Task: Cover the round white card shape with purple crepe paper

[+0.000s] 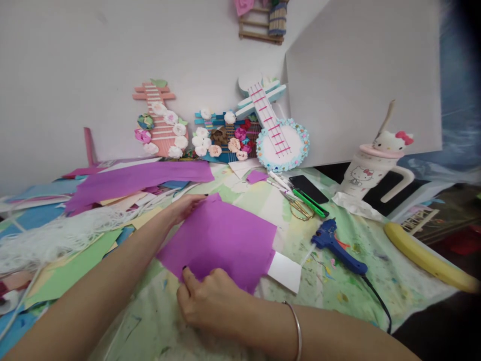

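Observation:
A sheet of purple paper (229, 233) lies in front of me on the table, with a white card (287, 272) sticking out from under its right edge. At the paper's far left edge my left hand (190, 206) has its fingers closed on the sheet. My right hand (216, 303) is at the near edge, fingers curled and closed on the paper, the index finger lying over it; the thumb is partly hidden. A bracelet circles my right wrist.
To the right lie a blue glue gun (340, 246), gold-handled scissors (301, 210), a green cutter (311, 202), a phone (308, 188) and a banana (428, 258). A tumbler (363, 173) stands behind. Coloured papers (143, 179) and white string (75, 233) fill the left; decorated paper instruments (283, 145) lean at the wall.

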